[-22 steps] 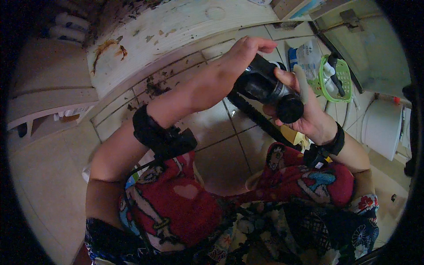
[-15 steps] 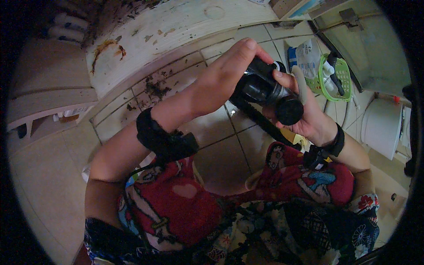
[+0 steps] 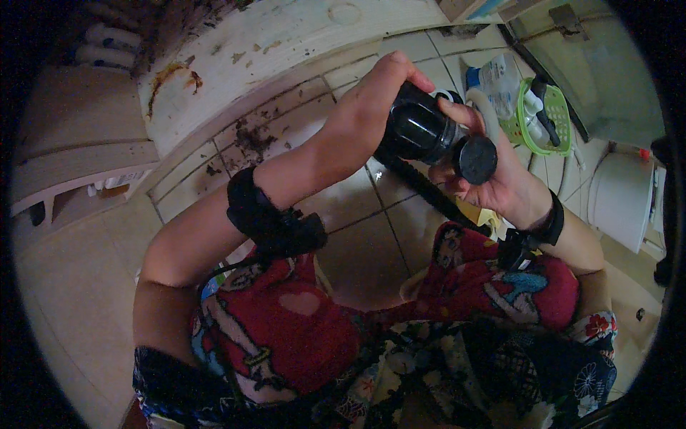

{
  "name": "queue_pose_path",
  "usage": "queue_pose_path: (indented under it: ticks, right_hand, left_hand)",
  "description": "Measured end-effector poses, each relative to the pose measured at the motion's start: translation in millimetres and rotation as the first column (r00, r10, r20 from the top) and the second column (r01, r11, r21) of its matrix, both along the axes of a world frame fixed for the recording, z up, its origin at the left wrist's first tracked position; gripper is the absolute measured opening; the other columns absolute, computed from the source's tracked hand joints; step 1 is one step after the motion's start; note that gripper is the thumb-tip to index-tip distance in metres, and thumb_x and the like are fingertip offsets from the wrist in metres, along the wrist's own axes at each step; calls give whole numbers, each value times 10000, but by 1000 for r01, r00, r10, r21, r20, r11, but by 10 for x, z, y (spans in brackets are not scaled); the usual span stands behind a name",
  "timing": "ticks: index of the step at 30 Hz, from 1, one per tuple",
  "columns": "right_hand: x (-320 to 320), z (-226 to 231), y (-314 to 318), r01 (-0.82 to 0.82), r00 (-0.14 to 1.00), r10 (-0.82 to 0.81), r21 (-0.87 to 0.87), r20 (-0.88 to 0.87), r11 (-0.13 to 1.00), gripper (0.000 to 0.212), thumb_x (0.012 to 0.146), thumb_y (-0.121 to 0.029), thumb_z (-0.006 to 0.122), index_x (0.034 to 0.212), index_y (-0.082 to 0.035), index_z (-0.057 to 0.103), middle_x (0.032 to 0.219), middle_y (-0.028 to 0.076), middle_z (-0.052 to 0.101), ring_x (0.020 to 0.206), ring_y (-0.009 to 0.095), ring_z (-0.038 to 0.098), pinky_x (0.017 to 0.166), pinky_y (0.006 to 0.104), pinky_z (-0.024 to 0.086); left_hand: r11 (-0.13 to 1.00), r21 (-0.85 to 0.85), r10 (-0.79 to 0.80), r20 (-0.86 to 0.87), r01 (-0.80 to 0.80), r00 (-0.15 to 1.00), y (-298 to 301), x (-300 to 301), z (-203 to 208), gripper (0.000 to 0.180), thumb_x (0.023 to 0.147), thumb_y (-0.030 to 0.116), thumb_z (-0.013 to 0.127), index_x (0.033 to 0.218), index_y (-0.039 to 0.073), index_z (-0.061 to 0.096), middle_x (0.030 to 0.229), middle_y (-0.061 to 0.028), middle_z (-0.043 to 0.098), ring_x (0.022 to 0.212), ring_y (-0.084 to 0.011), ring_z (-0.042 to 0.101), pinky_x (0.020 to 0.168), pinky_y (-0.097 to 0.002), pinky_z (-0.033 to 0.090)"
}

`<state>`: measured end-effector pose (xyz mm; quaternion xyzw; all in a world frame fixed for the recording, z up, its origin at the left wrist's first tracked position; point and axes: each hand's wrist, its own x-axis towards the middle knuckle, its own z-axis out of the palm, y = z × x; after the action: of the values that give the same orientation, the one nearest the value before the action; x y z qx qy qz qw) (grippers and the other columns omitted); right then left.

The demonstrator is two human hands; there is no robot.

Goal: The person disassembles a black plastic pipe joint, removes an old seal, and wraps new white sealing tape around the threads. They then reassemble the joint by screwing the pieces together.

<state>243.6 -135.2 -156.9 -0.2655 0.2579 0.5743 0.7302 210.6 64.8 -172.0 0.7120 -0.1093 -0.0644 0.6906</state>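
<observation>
Both hands are up in front of me on a glossy black plastic fitting (image 3: 416,129) with a ribbed body; its exact kind is unclear. My left hand (image 3: 379,100) wraps around its far left side, fingers curled over the top. At its right end, my right hand (image 3: 504,161) is closed around the narrower part, thumb on top. A round black cap (image 3: 476,159) shows by the right fingers, its flat face toward me. Behind the right thumb curves a pale hose (image 3: 484,111). A black ribbed hose (image 3: 429,193) slants below the fitting toward my right knee.
Dirt and dark flakes (image 3: 254,139) lie on the tiled floor (image 3: 350,207) beside a stained white board (image 3: 243,53). At right stand a green basket (image 3: 530,136) holding bottles, a plastic package (image 3: 496,79) and a white cylinder (image 3: 618,200). Something yellow (image 3: 477,214) lies below my right hand.
The fitting has turned slightly, so the cap's flat face shows more. Both hands keep their hold, with the left shifted a little up and left.
</observation>
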Motion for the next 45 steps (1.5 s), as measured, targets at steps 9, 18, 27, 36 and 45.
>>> queue_pose_path:
  ticks: [9,18,27,36,45]
  right_hand:
    - [27,-116,-45,23,972,8,129,-235,991,600,887,-519,587,1128,30,561,885,188,638,596,235,615,415,310,583]
    - [14,-127,-25,-3,974,20,75,-227,997,581,901,-505,579,1142,22,561,879,186,641,596,231,629,425,321,588]
    - [-231,263,93,19,955,48,-223,291,975,444,933,-473,547,1134,-78,578,845,144,682,460,219,615,322,275,496]
    - [-124,87,71,65,980,-47,-92,191,994,477,895,-514,586,1084,-76,603,822,87,669,567,186,632,425,288,540]
    - [-27,-199,-21,106,957,-40,216,-288,971,642,899,-563,543,1258,-32,514,1061,162,640,615,176,593,484,309,546]
  left_hand:
    - [903,-429,-209,-430,5,878,60,133,-69,539,1031,463,273,1271,45,514,1131,-92,597,994,-171,634,777,-311,558]
    - [987,-49,-156,-58,154,986,140,75,-179,390,989,273,393,1284,43,502,1149,-69,590,1058,-185,599,899,-321,504]
    - [997,-70,33,134,-24,990,-38,-165,-29,600,1013,501,224,1310,39,464,1265,-116,549,1223,-212,484,1067,-342,344]
    - [944,-281,-201,-76,172,977,138,195,97,735,992,557,199,1432,-2,385,1477,-151,403,1401,-248,329,1172,-381,186]
    - [950,-189,-269,-97,247,958,284,297,-43,461,1037,262,336,1419,15,411,1354,-98,514,1245,-194,498,1059,-335,385]
